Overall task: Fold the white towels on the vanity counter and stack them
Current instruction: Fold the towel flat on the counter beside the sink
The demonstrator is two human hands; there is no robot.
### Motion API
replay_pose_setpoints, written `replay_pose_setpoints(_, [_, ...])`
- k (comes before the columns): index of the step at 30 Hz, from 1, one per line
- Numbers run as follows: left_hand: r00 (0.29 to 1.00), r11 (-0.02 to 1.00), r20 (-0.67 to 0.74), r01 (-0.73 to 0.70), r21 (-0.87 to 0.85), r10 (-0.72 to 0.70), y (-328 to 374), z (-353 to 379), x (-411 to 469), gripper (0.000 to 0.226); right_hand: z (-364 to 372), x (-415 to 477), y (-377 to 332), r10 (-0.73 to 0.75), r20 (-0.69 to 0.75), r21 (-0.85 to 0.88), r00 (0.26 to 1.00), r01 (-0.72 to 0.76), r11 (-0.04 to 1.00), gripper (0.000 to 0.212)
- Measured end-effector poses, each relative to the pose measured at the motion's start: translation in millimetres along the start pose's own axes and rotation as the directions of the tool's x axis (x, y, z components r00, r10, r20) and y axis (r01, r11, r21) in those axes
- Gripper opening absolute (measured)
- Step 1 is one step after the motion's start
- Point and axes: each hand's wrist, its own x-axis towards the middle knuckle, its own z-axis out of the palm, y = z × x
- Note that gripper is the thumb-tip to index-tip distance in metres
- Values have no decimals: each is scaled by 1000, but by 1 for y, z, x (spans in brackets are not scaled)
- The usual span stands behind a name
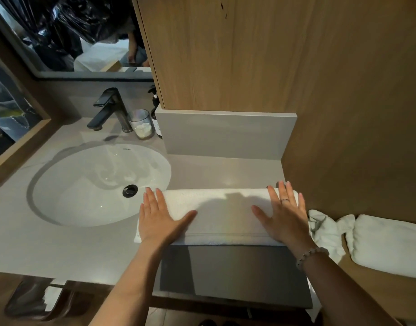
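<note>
White porcelain forms the oval sink (91,184) at the left, sunk into the grey table (61,250); its bowl shows a dark drain (130,190) and glints of light. Behind it, beside the black tap (109,109), stands a clear glass jar (141,124) holding something pale at its bottom; what it is we cannot tell. A dark pump bottle (155,109) stands just beside the jar.

Right of the sink, the left hand (160,220) lies flat, fingers straight and spread, pressing the left end of the folded white towel (225,217). The towel rests on the table, one end just beside the sink rim. The right hand (282,215), likewise flat and spread, presses the towel's right end; neither hand grips anything.

We judge the step in hand to be the smoothing of a long fold. To do it well, we would keep both palms flat, sweep from the middle toward the ends to push out creases, and check that the long edges lie flush before folding across. Uneven pressure could skew the layers.

Farther right, on a wooden surface beside the table, lies a crumpled white cloth (324,229), and beyond it a plump folded towel (388,245). We judge the task partly done: the crumpled piece is not yet folded, and no stack is built.
</note>
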Motion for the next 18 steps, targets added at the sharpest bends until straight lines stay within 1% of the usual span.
replay_pose_setpoints(2, [995,996,46,90,13,-91,-12,-6,4,121,2,1,1,20,3,-2,1000,-20,1000,100])
replay_pose_setpoints(4, [973,985,150,174,12,-173,-28,-16,11,115,5,3,2,9,-14,-17,1000,-9,1000,98])
replay_pose_setpoints(6, [953,979,230,202,4,-197,-41,-24,16,105,5,6,0,9,-7,-47,1000,-10,999,95])
replay_pose_setpoints(8, [952,981,243,195,-21,-184,-46,-25,19,88,-1,11,-7,16,17,-54,1000,-15,998,86])
replay_pose_setpoints(10, [971,981,190,166,-100,-145,-46,-22,19,69,-8,21,-23,2,126,-43,992,4,999,71])
replay_pose_setpoints(11, [984,978,130,144,-149,-125,-46,-20,18,60,-11,29,-34,-43,168,-14,985,46,999,66])
replay_pose_setpoints(13, [992,969,-21,115,-217,-123,-45,-20,18,45,-15,41,-65,-184,220,98,958,166,981,65])
replay_pose_setpoints(15, [979,943,-116,126,-309,-169,-43,-22,17,38,-15,50,-100,-314,260,232,913,257,938,54])
replay_pose_setpoints(16, [973,908,-119,137,-395,-199,-42,-23,16,34,-15,54,-117,-371,269,291,889,292,911,47])
replay_pose_setpoints(18, [968,794,-36,181,-580,-247,-40,-27,17,25,-17,59,-144,-442,306,393,843,312,865,38])
